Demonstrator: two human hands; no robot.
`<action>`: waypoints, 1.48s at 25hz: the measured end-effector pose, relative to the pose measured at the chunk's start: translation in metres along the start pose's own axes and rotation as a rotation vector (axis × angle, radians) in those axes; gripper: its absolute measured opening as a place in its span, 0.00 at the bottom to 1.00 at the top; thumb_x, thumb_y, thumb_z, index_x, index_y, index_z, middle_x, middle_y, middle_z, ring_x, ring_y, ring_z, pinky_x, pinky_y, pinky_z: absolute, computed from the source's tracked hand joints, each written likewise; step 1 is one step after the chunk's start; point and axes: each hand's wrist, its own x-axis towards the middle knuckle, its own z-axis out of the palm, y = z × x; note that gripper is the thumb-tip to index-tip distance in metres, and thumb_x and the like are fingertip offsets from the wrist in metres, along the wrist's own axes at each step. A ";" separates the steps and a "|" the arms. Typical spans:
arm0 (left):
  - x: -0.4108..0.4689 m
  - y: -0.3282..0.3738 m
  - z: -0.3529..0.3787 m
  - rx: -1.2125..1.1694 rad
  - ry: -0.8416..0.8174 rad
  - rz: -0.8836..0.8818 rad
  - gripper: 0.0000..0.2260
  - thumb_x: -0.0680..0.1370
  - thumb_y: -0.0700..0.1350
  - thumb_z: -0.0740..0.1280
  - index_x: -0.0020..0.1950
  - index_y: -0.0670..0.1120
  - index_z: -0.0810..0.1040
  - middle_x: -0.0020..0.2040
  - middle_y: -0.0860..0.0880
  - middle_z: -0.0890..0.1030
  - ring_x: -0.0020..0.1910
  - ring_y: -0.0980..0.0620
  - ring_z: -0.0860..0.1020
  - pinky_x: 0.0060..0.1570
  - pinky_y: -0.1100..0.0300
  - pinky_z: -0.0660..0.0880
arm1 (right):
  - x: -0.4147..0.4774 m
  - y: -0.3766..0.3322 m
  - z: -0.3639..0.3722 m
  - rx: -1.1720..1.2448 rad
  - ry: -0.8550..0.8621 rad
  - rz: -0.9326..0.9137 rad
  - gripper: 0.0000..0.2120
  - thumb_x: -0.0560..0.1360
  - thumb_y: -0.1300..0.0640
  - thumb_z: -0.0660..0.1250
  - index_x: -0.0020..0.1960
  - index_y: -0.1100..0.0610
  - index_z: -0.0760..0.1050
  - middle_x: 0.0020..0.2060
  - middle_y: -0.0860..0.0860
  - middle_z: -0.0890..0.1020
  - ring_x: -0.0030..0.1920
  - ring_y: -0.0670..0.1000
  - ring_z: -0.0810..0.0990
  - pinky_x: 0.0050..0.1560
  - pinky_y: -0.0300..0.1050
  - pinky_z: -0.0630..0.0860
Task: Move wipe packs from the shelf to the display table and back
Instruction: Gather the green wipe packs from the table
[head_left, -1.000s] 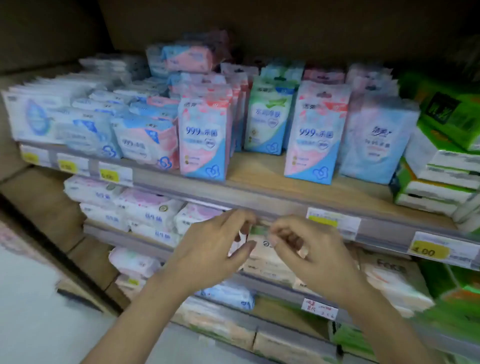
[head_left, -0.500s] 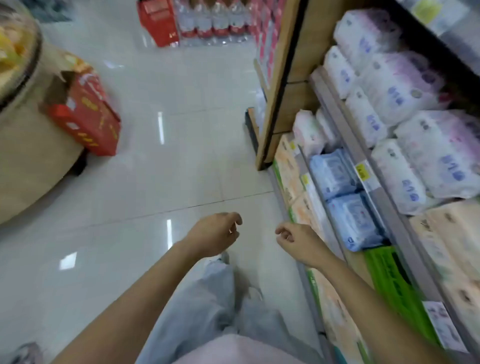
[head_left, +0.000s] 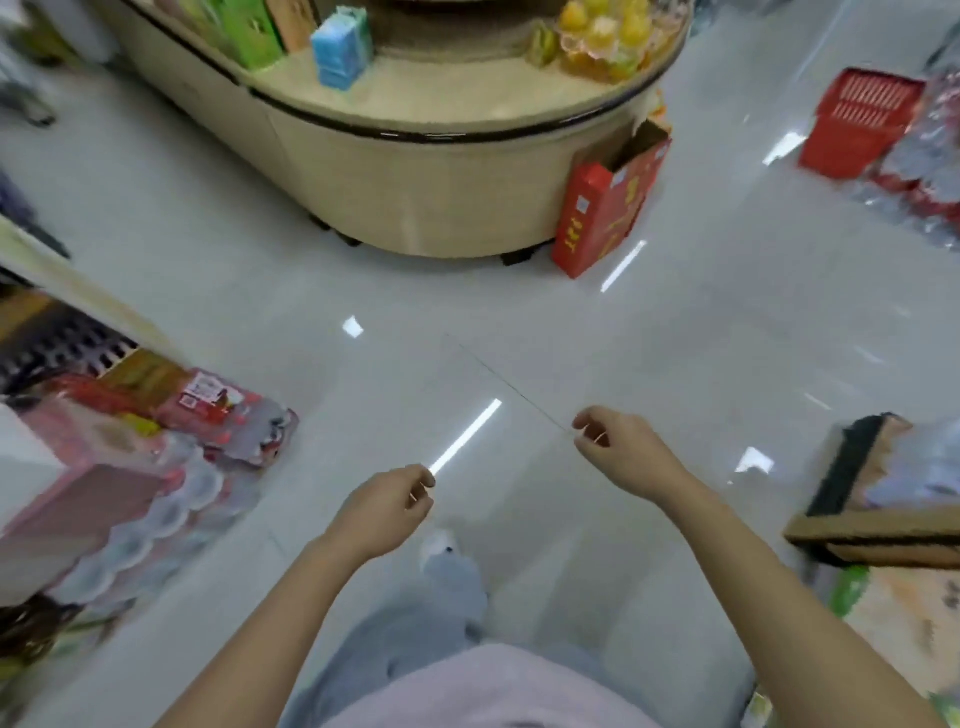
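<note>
The round beige display table (head_left: 441, 176) stands ahead at the top of the view. On its top sit a blue pack (head_left: 340, 49) and a green pack (head_left: 249, 31). My left hand (head_left: 384, 512) and my right hand (head_left: 623, 452) hang over the shiny floor well short of the table. Both have loosely curled fingers and hold nothing. The wipe shelf itself is out of view; only a low shelf corner (head_left: 878, 530) shows at the right edge.
A red carton (head_left: 608, 208) leans against the table's base. A red basket (head_left: 857, 122) sits on the floor at the upper right. Shrink-wrapped bottle packs (head_left: 156, 467) lie at the left. Yellow packaged goods (head_left: 608, 36) occupy the table's right side.
The view has swung from the wipe shelf across the floor to the display table. My hands left the shelf edge, dropped, moved apart and carry nothing.
</note>
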 end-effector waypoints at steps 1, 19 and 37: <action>0.011 -0.015 -0.016 -0.014 0.007 -0.022 0.10 0.78 0.48 0.61 0.59 0.51 0.74 0.49 0.55 0.79 0.48 0.54 0.77 0.50 0.59 0.74 | 0.022 -0.015 0.001 0.008 -0.010 -0.010 0.11 0.77 0.55 0.62 0.59 0.55 0.74 0.49 0.52 0.80 0.49 0.52 0.78 0.49 0.44 0.74; 0.335 -0.101 -0.303 -0.147 0.171 -0.146 0.11 0.78 0.48 0.62 0.59 0.50 0.75 0.48 0.55 0.79 0.47 0.54 0.78 0.52 0.57 0.75 | 0.410 -0.153 -0.042 -0.038 -0.251 0.034 0.07 0.76 0.57 0.62 0.52 0.55 0.75 0.45 0.51 0.80 0.46 0.52 0.79 0.43 0.39 0.69; 0.594 -0.253 -0.571 -0.375 0.123 -0.273 0.08 0.77 0.43 0.64 0.55 0.48 0.78 0.46 0.51 0.79 0.44 0.53 0.77 0.46 0.63 0.72 | 0.754 -0.399 -0.065 0.150 -0.182 0.061 0.04 0.74 0.61 0.64 0.46 0.54 0.75 0.39 0.52 0.80 0.42 0.54 0.78 0.44 0.44 0.73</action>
